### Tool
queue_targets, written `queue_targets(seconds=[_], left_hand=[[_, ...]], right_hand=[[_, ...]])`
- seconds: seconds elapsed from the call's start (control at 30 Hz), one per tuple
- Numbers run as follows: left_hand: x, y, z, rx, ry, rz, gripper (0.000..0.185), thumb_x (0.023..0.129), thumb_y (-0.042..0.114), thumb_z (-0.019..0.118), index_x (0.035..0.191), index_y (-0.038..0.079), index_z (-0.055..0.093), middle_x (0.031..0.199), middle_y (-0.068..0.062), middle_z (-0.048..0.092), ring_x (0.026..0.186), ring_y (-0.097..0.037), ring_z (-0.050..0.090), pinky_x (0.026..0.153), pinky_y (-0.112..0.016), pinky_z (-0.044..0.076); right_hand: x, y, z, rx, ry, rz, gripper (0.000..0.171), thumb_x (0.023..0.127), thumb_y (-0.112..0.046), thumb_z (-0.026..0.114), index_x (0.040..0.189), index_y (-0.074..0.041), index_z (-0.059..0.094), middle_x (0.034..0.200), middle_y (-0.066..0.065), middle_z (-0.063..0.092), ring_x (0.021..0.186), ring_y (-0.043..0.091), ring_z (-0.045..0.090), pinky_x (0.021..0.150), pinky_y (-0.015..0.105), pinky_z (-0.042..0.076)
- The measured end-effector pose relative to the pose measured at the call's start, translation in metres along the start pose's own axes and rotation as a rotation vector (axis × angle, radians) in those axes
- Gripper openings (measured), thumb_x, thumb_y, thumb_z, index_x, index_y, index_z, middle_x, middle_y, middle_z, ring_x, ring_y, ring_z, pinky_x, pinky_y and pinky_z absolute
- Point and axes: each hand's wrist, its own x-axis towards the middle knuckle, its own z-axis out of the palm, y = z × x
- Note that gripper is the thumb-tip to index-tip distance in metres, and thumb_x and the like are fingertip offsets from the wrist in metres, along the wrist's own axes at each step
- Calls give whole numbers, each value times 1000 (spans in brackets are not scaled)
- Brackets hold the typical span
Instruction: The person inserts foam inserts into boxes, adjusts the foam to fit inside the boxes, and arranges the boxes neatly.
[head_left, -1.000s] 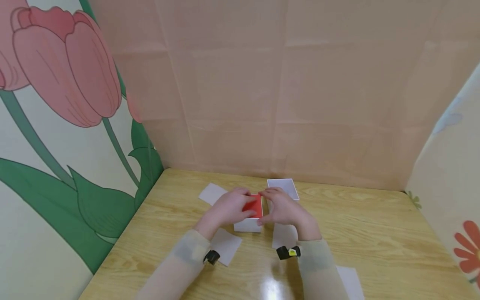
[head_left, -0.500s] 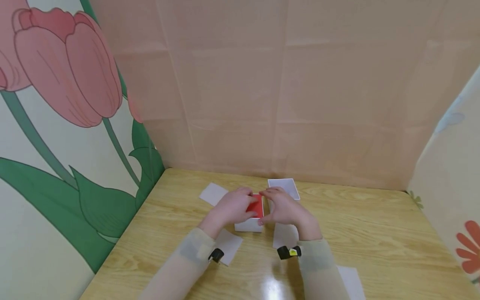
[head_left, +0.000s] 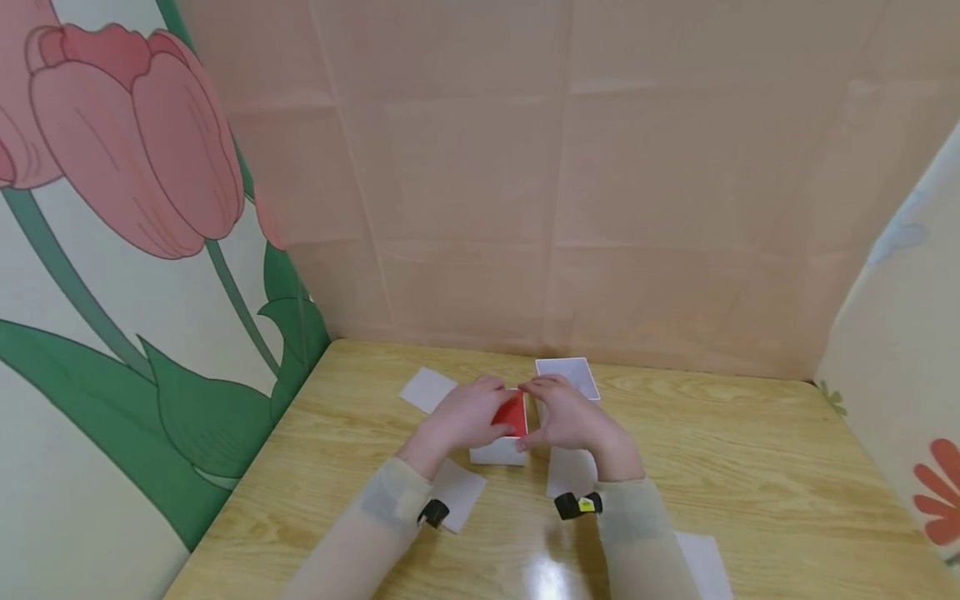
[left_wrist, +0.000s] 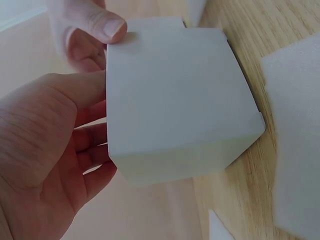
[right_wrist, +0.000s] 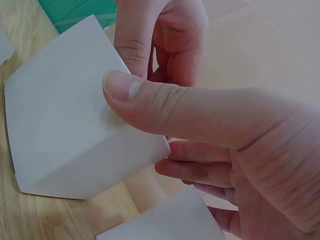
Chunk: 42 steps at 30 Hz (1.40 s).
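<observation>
Over the last second almost nothing has shifted: both hands stay on the box [head_left: 498, 450] in the middle of the bench [head_left: 750, 467], and only the red card [head_left: 512, 412] looks slightly more tilted, its near edge just inside the rim. That suggests slow, careful fitting rather than a fresh step.

On the far left a paper square [head_left: 426, 387] lies flat, and another paper sheet [head_left: 459, 493] lies near the left sleeve. The left hand [head_left: 467, 414] grips the box from its left side, fingers curled round the wall and over the red card. The box is white, and the left wrist view shows only its plain outer wall [left_wrist: 175, 100]. What lies under the card cannot be seen.

The right hand [head_left: 567, 417] holds the box's right side, thumb [right_wrist: 165, 107] pressed on the wall, fingers curled behind. Beyond it stands a white lid [head_left: 567, 375], open side up, nothing visible in it.
</observation>
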Motion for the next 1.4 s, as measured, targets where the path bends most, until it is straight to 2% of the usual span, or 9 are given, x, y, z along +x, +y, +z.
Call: queue_targets(seconds=[0.2,0.4,0.6,0.8,1.1,1.4], left_hand=[[0,-1,0,30,19,39,50,100,40,76,145,21,69,137,-5,66,128,-23,60,102,-39,56],[-3,-4,0,25,14,56,47,101,40,76,144,22,70,135,-3,66,123,-20,62,97,-36,58],[-12,-17,-4,-37,-20,5,36,99,31,79,133,17,78,132,-1,69,112,-17,68,94,-33,59],[-18,-27,-8,-109,-29,-31,35,98,21,81,132,14,78,130,-1,71,108,-16,68,96,-32,59],[-16,-21,-9,-111,-30,-65,35,98,18,79,133,12,78,136,-6,70,122,-23,68,104,-39,56],[-17,-18,-6,-115,-17,-81,36,100,20,78,135,13,77,138,-6,69,124,-24,67,106,-39,55]], right_hand=[[0,1,0,0,5,-16,93,76,-40,98,149,3,59,150,18,60,147,43,41,117,59,43],[1,4,1,-6,3,-17,94,75,-42,98,149,2,60,151,19,60,146,43,42,117,58,44],[0,4,2,-2,-11,15,97,74,-46,98,151,-1,59,153,17,58,148,42,41,114,57,47],[0,4,0,-13,-16,38,98,74,-47,97,152,-3,59,154,17,57,148,40,40,114,56,48],[1,9,-1,-13,-21,39,99,74,-48,97,152,-3,58,155,17,56,149,40,40,114,56,48],[3,11,-3,-13,-20,20,98,74,-49,97,152,-2,59,154,17,57,148,41,40,115,56,46]])
